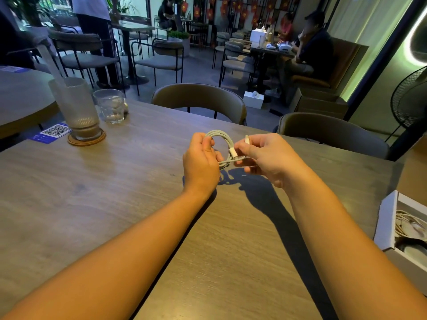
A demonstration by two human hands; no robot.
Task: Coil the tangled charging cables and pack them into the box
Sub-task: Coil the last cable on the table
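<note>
left hand [200, 161] gripping coiled cable [222, 140] | right hand [265, 155] pinching its plug ends | risk: loops springing loose if grip is slackening

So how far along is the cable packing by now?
Partly done: the box at the right edge already holds at least one cable. In hand: a white cable, looped, gripped by the left hand while the right hand handles its plug end. Left: finish that coil and box it.

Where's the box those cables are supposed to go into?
The open white box sits at the far right edge of the table, beside the right forearm, with another pale cable already inside.
</note>
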